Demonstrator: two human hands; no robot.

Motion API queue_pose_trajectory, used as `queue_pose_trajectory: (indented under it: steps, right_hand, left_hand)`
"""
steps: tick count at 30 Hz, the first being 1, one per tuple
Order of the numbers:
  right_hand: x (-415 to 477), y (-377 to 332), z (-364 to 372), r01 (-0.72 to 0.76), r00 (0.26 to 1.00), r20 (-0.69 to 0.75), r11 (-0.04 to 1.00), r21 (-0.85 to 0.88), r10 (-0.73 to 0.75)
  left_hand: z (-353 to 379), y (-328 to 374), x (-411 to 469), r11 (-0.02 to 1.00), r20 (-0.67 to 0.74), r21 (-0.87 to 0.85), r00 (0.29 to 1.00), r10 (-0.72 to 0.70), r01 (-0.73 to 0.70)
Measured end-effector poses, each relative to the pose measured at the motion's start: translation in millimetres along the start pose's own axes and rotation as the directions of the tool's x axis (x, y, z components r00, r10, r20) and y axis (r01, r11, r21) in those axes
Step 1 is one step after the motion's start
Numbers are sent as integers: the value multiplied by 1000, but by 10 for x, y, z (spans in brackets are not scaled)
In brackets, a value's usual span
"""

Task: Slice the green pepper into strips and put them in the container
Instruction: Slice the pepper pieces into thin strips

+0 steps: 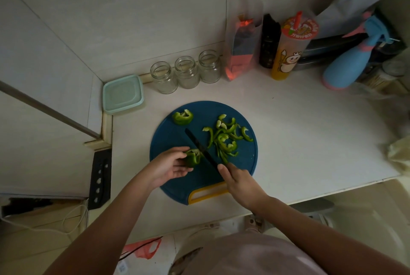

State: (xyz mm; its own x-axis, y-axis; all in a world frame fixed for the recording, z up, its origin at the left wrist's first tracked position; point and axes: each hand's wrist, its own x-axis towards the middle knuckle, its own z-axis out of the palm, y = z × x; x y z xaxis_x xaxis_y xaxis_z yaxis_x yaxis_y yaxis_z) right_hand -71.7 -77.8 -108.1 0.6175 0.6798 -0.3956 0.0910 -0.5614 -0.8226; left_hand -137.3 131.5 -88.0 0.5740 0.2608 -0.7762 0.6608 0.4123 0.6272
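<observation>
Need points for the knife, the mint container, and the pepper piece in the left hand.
knife (199, 146): head view, middle of the black blade.
mint container (122, 94): head view, centre of its lid.
held pepper piece (193, 160): head view, its green outer skin.

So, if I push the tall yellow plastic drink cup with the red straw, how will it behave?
The tall yellow plastic drink cup stands high on a narrow base, so a push near its top would probably tip it. Orange liquid shows low inside, so it may feel fairly heavy.

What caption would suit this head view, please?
Left hand holds green pepper piece; right hand slices it with black knife.
</observation>
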Motion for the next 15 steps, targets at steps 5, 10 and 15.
queue_pose_trajectory:
  steps: [5,10,15]
  right_hand:
    - [-1,-16,36,-12,1000,0,1000,8,12]
    - [-5,-25,39,-17,1000,-5,1000,14,17]
    - [-32,-21,33,-13,1000,-7,1000,-15,12]
  left_hand:
    - [54,24,-34,998,35,-53,999,-18,19]
    - [113,-59,-7,916,-73,381,984,162,-123]
    - [136,-120,-59,714,-83,673,939,333,-193]
